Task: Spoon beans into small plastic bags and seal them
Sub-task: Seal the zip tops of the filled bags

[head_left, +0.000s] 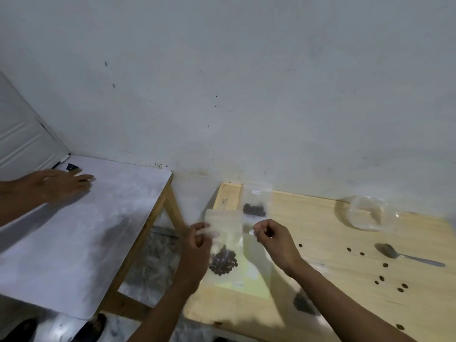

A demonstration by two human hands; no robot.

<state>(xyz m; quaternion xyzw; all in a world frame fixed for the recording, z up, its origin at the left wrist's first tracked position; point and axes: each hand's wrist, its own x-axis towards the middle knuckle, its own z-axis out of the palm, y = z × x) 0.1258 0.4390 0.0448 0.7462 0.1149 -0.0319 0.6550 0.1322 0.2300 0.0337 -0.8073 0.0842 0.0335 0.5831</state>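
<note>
A small clear plastic bag point(223, 230) with dark beans point(223, 262) in its bottom hangs upright over the left end of the wooden table point(345, 304). My left hand point(197, 245) pinches its upper left edge. My right hand point(274, 239) pinches clear plastic at the bag's upper right; motion blur hides the exact grip. Another bag with beans point(255, 209) lies flat on the table just behind. A metal spoon point(407, 255) lies on the table to the right, apart from both hands.
Loose beans point(381, 278) are scattered on the table's right side. A crumpled clear plastic bag point(367, 213) sits at the back right. A further dark bean heap point(303, 302) lies under my right forearm. Another person's hand point(61, 182) rests on a white table point(74, 243) at left.
</note>
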